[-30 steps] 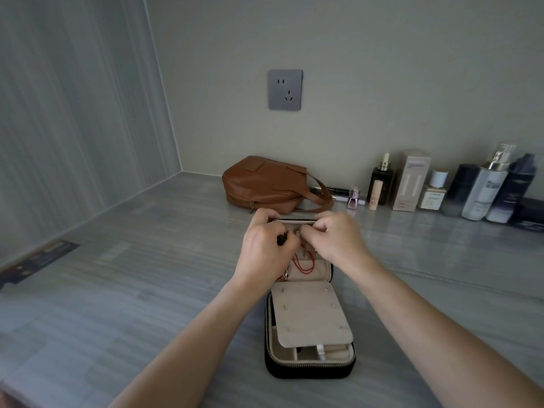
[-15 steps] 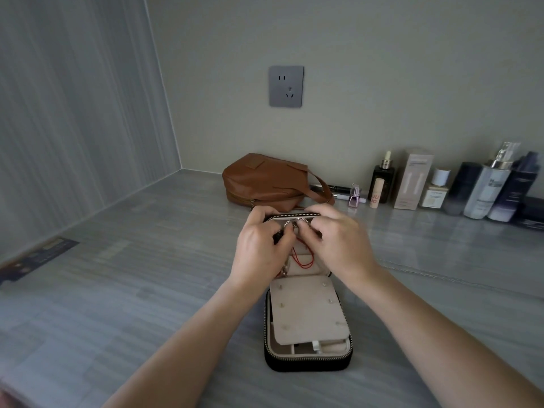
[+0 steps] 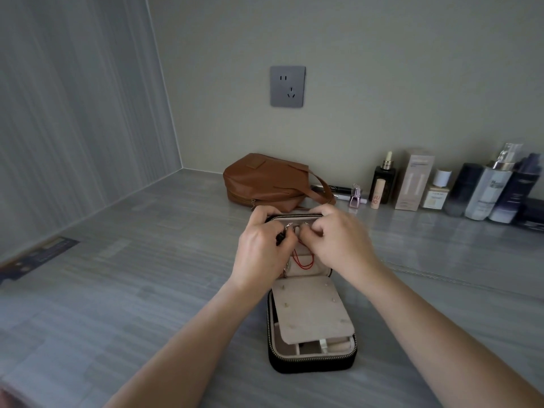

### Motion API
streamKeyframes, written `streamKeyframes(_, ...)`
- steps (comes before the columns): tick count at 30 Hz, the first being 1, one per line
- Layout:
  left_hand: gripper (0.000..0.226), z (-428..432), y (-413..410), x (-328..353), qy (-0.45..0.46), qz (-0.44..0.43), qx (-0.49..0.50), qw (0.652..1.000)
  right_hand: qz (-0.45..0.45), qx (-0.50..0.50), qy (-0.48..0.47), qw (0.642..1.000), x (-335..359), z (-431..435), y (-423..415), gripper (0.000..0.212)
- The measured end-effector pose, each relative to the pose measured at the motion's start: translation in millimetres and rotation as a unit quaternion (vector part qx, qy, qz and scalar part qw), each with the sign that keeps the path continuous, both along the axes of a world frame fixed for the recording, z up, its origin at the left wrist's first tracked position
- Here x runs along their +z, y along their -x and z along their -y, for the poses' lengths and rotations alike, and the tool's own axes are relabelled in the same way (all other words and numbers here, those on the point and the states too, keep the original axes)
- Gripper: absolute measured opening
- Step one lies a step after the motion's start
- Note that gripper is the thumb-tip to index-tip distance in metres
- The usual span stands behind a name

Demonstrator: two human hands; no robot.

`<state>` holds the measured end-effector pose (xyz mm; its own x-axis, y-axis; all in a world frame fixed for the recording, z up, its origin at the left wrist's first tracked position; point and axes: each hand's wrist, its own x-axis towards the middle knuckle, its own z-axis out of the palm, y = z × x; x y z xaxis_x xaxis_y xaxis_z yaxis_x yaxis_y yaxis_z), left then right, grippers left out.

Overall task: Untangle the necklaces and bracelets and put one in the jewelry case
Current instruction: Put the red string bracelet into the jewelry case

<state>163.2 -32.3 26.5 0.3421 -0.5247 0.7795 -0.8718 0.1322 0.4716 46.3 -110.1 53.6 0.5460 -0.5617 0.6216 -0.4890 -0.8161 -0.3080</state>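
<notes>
A black zippered jewelry case [image 3: 312,362] lies open on the grey counter, its beige flap [image 3: 312,310] folded over the near half. Over the raised lid, my left hand [image 3: 262,251] and my right hand [image 3: 341,245] meet, fingertips pinched on a thin silver chain [image 3: 290,226]. A red cord [image 3: 301,262] hangs from between the hands in loops against the lid's beige lining. A small dark piece shows at my left fingers. Most of the jewelry is hidden by my hands.
A brown leather bag [image 3: 265,181] lies behind the case by the wall. Cosmetic bottles and boxes [image 3: 441,184] line the back right. A thin chain [image 3: 421,273] lies on the counter to the right. A wall socket [image 3: 288,86] is above.
Both hands shifted slightly up and toward the lid's top edge, still working the chain together. The red cord stays hanging below them.
</notes>
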Motion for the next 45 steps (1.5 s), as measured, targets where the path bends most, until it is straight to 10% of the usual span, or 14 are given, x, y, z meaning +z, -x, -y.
streamKeyframes(13, 0.032, -2, -9, -5, -0.012, -0.002, -0.027, 1.000, -0.085, 0.030, -0.127, 0.988, 2, 4, 7, 0.054)
streamKeyframes(19, 0.035, -1, -3, -2, 0.001, -0.010, -0.016, 1.000, -0.051, -0.055, 0.058, 0.996, 0, -7, 8, 0.051)
streamKeyframes(35, 0.037, -24, -5, 9, -0.136, 0.064, -0.010, 0.989, -0.104, 0.058, -0.117, 0.986, 4, -5, 39, 0.031)
streamKeyframes(45, 0.019, -43, 13, 19, -0.200, 0.045, 0.071, 0.976, -0.213, -0.163, -0.211, 0.940, -1, 68, 183, 0.015)
